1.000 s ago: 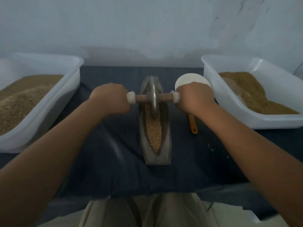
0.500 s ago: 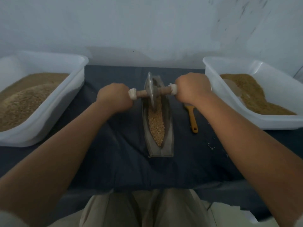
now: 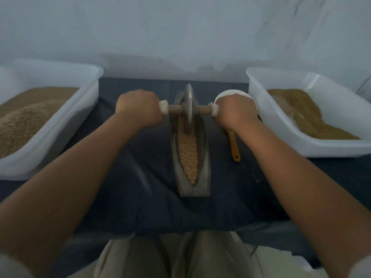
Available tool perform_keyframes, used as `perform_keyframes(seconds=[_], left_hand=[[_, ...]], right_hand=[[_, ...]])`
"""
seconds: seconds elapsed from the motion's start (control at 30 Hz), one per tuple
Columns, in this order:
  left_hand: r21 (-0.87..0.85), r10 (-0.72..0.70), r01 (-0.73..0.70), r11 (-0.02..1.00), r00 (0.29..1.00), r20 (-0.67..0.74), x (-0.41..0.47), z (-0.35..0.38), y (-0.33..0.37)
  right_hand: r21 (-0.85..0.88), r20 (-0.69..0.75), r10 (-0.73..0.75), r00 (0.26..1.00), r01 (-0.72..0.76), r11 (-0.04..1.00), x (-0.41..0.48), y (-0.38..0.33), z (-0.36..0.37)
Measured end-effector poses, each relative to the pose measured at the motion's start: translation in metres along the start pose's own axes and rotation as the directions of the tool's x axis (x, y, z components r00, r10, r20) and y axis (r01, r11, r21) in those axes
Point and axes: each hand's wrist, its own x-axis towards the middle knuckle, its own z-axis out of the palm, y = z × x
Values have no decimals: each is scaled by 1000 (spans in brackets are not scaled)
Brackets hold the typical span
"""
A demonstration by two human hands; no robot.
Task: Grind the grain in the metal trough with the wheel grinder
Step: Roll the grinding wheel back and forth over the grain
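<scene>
Underneath, dark cloth (image 3: 124, 197); pale wall (image 3: 180, 33).

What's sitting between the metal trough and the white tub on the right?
In the head view, a white bowl, partly behind the right hand, and an orange handle lying on the dark cloth.

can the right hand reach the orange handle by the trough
Probably yes, once it lets go: the right hand grips the wheel grinder just over the orange handle, which lies uncovered on the cloth.
</scene>
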Motion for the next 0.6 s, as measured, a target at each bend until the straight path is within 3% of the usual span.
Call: perform_keyframes(seconds=[0.1,0.17,0.27,0.37,0.5,0.6], left_hand=[[-73,123,-112,991,975,182,-14,-7,-7],[-115,250,-227,967,928,275,-44,-9,-18],[-160,320,-291,943,925,205,-78,-7,-28],[-116,235,-221,968,964,123,-55,6,-20],[-77,-1,5,997,999,49,-7,15,-10],[-122,-22,31,992,997,74,-11,17,-9]], right_hand=[[21,138,-42,990,39,999,-13,7,-9],[83,163,-147,976,135,987,-55,15,-15],[161,221,-233,947,200,966,-96,25,-28],[69,203,-173,964,163,984,-74,17,-24],[-92,1,-58,998,58,994,-12,-4,-16],[-103,59,-64,996,70,992,0,-6,-24]])
